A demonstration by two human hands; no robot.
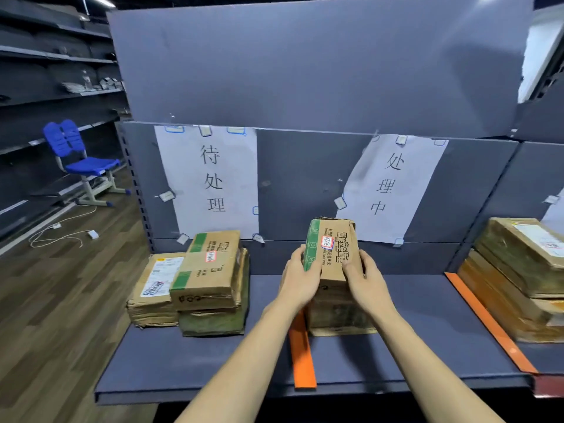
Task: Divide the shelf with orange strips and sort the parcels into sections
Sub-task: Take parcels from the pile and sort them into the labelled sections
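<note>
We stand at a grey shelf (396, 355), forearms stretched out over its front edge. Nearest us an orange strip (302, 358) lies front to back across the board, its far part hidden under our left wrist. Just beyond it, both hands grasp one small parcel (334, 254): our left hand (300, 279) curls round its green-printed side, our right hand (364, 277) round the opposite side. The parcel is tilted up, its far end raised, and sits at the top of a low stack (335, 315) just right of the strip. Left of the strip, well apart, rests a left pile (195, 282) of cartons, one with a shipping label. At the right, a second strip (485, 319) runs diagonally, with a right pile (518, 276) of flat parcels beyond it. On the back panel hang two paper signs: the left sign (210, 181) above the left pile, the right sign (393, 184) behind our parcel. Far left, a blue chair (81, 160) stands on the wood floor
</note>
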